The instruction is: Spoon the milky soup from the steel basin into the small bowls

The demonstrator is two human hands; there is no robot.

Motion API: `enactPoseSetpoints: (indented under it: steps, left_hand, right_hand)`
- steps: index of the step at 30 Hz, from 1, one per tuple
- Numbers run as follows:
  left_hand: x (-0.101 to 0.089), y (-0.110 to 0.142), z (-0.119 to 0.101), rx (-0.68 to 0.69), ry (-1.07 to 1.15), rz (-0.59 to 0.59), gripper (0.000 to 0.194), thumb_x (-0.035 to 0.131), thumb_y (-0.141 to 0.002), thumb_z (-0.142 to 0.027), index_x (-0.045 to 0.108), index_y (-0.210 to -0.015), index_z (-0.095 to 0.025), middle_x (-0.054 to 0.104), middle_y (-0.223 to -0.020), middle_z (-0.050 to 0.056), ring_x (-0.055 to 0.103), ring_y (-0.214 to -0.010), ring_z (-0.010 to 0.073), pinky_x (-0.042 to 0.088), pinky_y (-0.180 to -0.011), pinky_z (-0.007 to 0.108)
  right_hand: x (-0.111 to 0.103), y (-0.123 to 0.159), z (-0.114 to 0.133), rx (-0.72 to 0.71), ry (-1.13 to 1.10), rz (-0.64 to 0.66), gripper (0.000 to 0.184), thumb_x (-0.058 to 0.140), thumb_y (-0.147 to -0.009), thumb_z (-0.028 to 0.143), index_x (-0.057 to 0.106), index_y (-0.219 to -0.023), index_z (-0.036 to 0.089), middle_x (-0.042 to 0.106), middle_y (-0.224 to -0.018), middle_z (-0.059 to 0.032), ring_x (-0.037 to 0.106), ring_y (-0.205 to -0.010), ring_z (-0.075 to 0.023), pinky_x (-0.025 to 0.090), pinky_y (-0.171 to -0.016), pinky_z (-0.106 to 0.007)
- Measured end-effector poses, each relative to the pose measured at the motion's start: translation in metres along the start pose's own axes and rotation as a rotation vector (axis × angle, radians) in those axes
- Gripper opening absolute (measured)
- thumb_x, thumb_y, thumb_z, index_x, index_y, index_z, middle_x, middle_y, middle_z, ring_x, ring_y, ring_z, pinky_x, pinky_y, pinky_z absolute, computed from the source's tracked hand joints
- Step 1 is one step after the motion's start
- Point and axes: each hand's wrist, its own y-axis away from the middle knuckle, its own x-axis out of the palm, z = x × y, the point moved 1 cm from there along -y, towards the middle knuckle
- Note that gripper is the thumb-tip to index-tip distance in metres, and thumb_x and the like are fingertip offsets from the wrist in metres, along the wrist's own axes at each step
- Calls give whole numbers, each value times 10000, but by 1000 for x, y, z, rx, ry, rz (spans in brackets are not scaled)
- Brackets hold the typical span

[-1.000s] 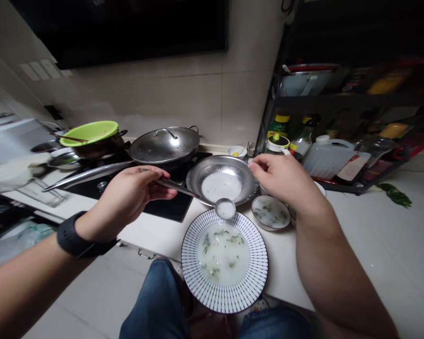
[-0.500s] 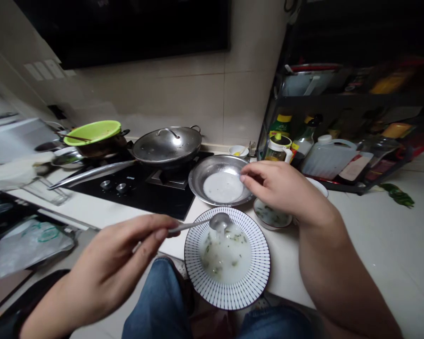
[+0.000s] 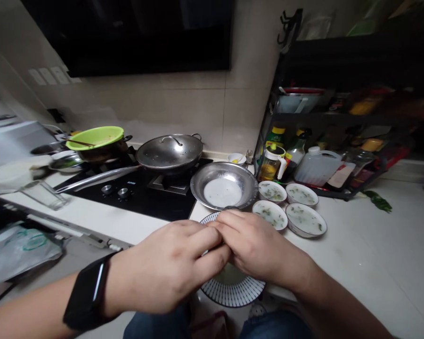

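Observation:
My left hand [image 3: 176, 263] and my right hand [image 3: 257, 245] meet above the patterned plate [image 3: 229, 294], which sits at the counter's front edge and holds cloudy liquid. Both hands are closed, fingers touching around the metal spoon. Little of the spoon [image 3: 229, 208] shows, only a bit of its bowl beyond my right hand; its handle is hidden by my fingers. Just behind is a steel basin [image 3: 198, 181] with white liquid in its bottom. Several small bowls [image 3: 305, 219] of cloudy liquid with green bits stand to the right of the basin.
At the back left, a lidded wok [image 3: 169, 153] with a long handle stands on the black stove [image 3: 148, 202]. A green colander [image 3: 95, 136] tops a pot beside it. Bottles and an oil jug [image 3: 273, 162] stand by the dark rack [image 3: 289, 113]. A glass [image 3: 45, 194] lies at left.
My left hand has moved right with the spoon, and my right hand has come down and left to meet it over the plate. More of the small bowls now show.

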Motion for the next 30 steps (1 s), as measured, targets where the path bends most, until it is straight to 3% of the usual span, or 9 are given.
enactPoseSetpoints:
  steps: [6,9,11,14,16,18,21,26,30]
  left_hand:
    - [7,-6,12,46,80,-231,217,560,-1010,-225,591,-1206,-137,715,-955,103,659,-803,205,559,-705,326]
    - [21,2,40,-123,198,-413,268,657,-966,-342,606,-1168,-173,725,-987,103,687,-857,210,573,-742,323]
    - [41,15,74,-460,301,-509,139,610,-979,-308,645,-1049,-193,711,-901,63,681,-785,180,557,-718,298]
    - [82,41,136,-1041,637,-735,165,596,-954,-357,618,-912,-199,630,-711,-3,628,-592,143,508,-564,246]
    - [111,55,168,-1350,870,-739,149,652,-883,-323,588,-825,-201,572,-628,-34,561,-487,113,441,-473,207]
    - [134,62,186,-1420,984,-685,174,655,-841,-303,557,-744,-196,558,-590,-23,547,-435,119,415,-423,212]
    - [158,60,190,-1433,1165,-616,225,624,-820,-324,518,-668,-196,573,-590,5,544,-401,124,408,-392,223]
    - [181,45,181,-1401,1342,-600,257,619,-818,-388,497,-680,-208,580,-570,8,553,-381,133,404,-367,225]
    - [193,40,178,-1369,1369,-632,199,657,-762,-333,505,-708,-218,537,-473,-25,519,-349,129,382,-355,206]
  right_hand:
    - [-9,11,-3,-30,143,-106,313,424,-1061,162,650,-844,166,652,-796,-54,577,-711,-179,462,-603,-301]
    - [-19,17,2,10,96,-98,244,471,-1077,222,681,-965,165,685,-855,-53,616,-741,-165,494,-643,-285]
    - [-24,22,5,56,75,-110,184,509,-1067,215,686,-1074,169,710,-919,-61,646,-770,-156,519,-684,-273]
    - [-29,35,9,114,109,-193,177,560,-1030,158,682,-1157,168,724,-956,-73,679,-778,-147,546,-698,-255]
    - [-30,45,10,147,126,-257,231,586,-993,98,678,-1192,170,729,-972,-80,704,-810,-149,570,-719,-244]
    - [-31,55,13,181,106,-284,293,593,-957,40,675,-1197,186,736,-1000,-82,727,-857,-150,593,-761,-229]
    - [-34,65,18,260,89,-306,284,610,-931,41,691,-1136,219,753,-1006,-73,755,-888,-161,617,-792,-212]
    - [-37,76,23,433,110,-343,173,603,-958,166,711,-1046,269,776,-922,-45,784,-796,-181,650,-693,-211]
    - [-35,90,20,498,147,-305,149,625,-955,224,731,-1050,269,775,-959,-54,795,-805,-196,664,-685,-216]
